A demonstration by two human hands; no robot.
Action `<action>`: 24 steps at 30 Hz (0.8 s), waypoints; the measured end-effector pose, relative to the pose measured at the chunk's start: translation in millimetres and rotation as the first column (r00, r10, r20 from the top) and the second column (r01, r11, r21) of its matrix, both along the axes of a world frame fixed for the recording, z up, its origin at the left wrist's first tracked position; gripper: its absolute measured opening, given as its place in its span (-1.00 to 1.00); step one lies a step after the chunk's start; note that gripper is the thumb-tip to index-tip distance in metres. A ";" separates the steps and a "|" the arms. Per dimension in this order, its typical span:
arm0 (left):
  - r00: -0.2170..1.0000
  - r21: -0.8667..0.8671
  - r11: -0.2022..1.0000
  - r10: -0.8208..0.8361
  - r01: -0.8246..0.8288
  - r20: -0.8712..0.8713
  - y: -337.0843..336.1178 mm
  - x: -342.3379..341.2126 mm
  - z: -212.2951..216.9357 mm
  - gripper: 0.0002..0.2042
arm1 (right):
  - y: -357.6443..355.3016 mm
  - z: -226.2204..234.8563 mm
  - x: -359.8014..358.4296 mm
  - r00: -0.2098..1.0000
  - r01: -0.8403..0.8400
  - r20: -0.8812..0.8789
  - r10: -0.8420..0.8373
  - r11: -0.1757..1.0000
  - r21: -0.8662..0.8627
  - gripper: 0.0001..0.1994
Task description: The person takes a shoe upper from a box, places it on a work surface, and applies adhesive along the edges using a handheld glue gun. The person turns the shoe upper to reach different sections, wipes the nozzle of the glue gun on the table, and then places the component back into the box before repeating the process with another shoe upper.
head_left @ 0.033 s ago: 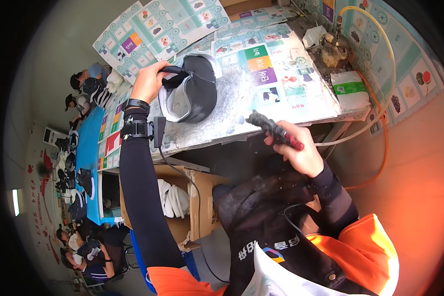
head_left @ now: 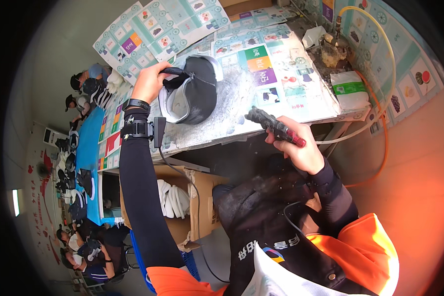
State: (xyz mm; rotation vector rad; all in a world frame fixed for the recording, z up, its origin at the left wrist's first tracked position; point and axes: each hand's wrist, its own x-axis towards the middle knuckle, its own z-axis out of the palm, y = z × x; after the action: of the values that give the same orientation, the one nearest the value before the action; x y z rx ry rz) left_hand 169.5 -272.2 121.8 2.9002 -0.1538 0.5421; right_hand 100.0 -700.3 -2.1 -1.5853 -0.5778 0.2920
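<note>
My left hand [head_left: 151, 83] is closed on the edge of a dark cap [head_left: 200, 93] with a pale lining, tilted at the table's near edge. Its open underside faces left, and a white rim shows along its far side. My right hand [head_left: 300, 147] grips a grimy black spray gun [head_left: 267, 121] with a red rear end. The gun's tip points up and left toward the cap, apart from it. A pale hose [head_left: 348, 139] runs up to the gripping hand. Part of the gun is hidden by the fingers.
Printed sheets cover the worktable [head_left: 232, 111], which has dark smudges. Below stands a cardboard box [head_left: 202, 197] holding white pieces. A white-and-green packet [head_left: 349, 90] and an orange hose [head_left: 385, 153] are at right. Several people sit at left beside a blue table [head_left: 88, 153].
My right hand and the spray gun have shifted slightly upward. My left hand and the cap look almost unmoved.
</note>
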 end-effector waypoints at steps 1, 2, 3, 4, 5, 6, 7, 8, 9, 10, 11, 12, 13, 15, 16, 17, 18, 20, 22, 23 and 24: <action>1.000 0.005 1.000 -0.020 0.021 -0.018 -4.6 -1.0 -3.1 -0.79 | -0.2 6.5 3.1 1.000 -0.006 -0.027 0.005 1.000 -0.016 -0.80; 0.998 0.010 0.999 -0.041 0.041 -0.037 -8.6 -0.7 -5.6 -0.79 | 1.3 3.9 7.1 0.998 -0.049 0.041 0.050 0.999 -0.008 -0.81; 0.997 0.036 0.999 -0.023 0.026 -0.074 -1.2 -0.3 -9.1 -0.78 | 5.2 2.4 7.5 0.989 -0.100 0.111 0.100 0.995 0.001 -0.82; 0.997 0.060 0.998 0.001 0.004 -0.081 4.3 -3.8 -12.8 -0.78 | 12.2 3.7 4.0 0.977 -0.117 0.186 0.104 0.991 0.058 -0.84; 0.996 0.083 0.996 0.026 -0.019 -0.087 11.1 -8.3 -15.4 -0.77 | 15.4 5.0 3.1 0.976 -0.123 0.188 0.109 0.990 0.063 -0.84; 0.991 0.101 0.994 0.054 -0.042 -0.124 5.7 -10.8 -14.8 -0.76 | 14.7 5.6 4.1 0.987 -0.098 0.133 0.091 0.994 0.046 -0.83; 0.991 0.097 0.994 0.053 -0.041 -0.125 6.1 -9.7 -17.5 -0.76 | 14.1 5.6 5.2 0.994 -0.074 0.078 0.072 0.997 0.027 -0.82; 0.991 0.071 0.997 0.050 -0.041 -0.126 5.8 -9.0 -19.6 -0.76 | 12.3 4.1 7.0 0.996 -0.065 0.057 0.064 0.998 0.014 -0.81; 0.991 0.048 0.998 0.051 -0.045 -0.124 6.0 -9.0 -18.6 -0.75 | 10.9 2.8 7.5 0.996 -0.068 0.059 0.068 0.998 0.013 -0.81; 0.993 0.061 0.998 0.034 -0.027 -0.117 5.7 -8.1 -18.2 -0.76 | 9.5 0.6 7.4 0.983 -0.134 0.126 0.132 0.991 0.006 -0.81; 0.993 0.060 0.998 0.037 -0.030 -0.115 5.3 -7.9 -18.1 -0.76 | 8.5 -2.2 7.2 0.962 -0.198 0.192 0.196 0.980 -0.006 -0.81; 0.991 0.050 0.998 0.053 -0.047 -0.121 5.2 -8.3 -17.9 -0.77 | 10.2 -8.2 5.8 0.965 -0.166 0.211 0.158 0.986 0.019 -0.80; 0.990 0.041 0.997 0.068 -0.063 -0.126 4.6 -8.0 -17.4 -0.77 | 9.3 -10.8 9.4 0.964 -0.168 0.212 0.160 0.986 0.019 -0.80; 0.992 0.038 0.998 0.054 -0.050 -0.110 2.3 -7.3 -15.8 -0.77 | 5.9 -13.5 17.3 0.996 -0.078 0.034 0.079 0.996 -0.037 -0.78; 0.995 0.035 0.999 0.039 -0.036 -0.095 1.9 -8.1 -13.7 -0.76 | 7.2 -14.2 17.5 0.994 -0.101 0.027 0.102 0.994 -0.030 -0.79; 0.995 0.034 0.999 0.045 -0.043 -0.088 4.2 -9.3 -11.1 -0.76 | 9.0 -13.3 16.9 0.994 -0.107 0.033 0.108 0.994 -0.032 -0.79; 0.992 0.025 0.997 0.076 -0.074 -0.099 16.5 -18.7 -9.6 -0.76 | 16.7 -13.6 12.5 0.983 -0.169 0.069 0.172 0.985 -0.038 -0.79; 0.991 0.004 0.995 0.099 -0.099 -0.084 44.7 -41.0 -5.9 -0.75 | 30.5 -6.1 2.3 0.955 -0.289 -0.076 0.287 0.957 -0.012 -0.73; 0.995 -0.063 0.998 0.036 -0.030 0.097 56.8 -61.0 -10.7 -0.72 | 24.4 -14.1 8.5 0.964 -0.204 -0.172 0.204 0.979 0.021 -0.63; 0.990 -0.172 0.985 0.023 0.001 0.139 41.9 -66.8 -5.2 -0.72 | 11.6 -19.1 19.3 0.985 -0.043 -0.167 0.037 0.999 -0.031 -0.57; 0.980 -0.198 0.977 -0.044 0.082 0.193 31.5 -75.9 0.8 -0.74 | 2.1 -14.5 27.2 0.981 0.189 -0.005 -0.193 0.963 -0.194 -0.50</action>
State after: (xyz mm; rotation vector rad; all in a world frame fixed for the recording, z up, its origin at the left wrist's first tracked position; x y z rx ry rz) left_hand 93.6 -240.7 122.7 2.6329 -0.2030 0.7712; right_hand 127.3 -698.2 -16.6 -1.8090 -0.3826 0.2263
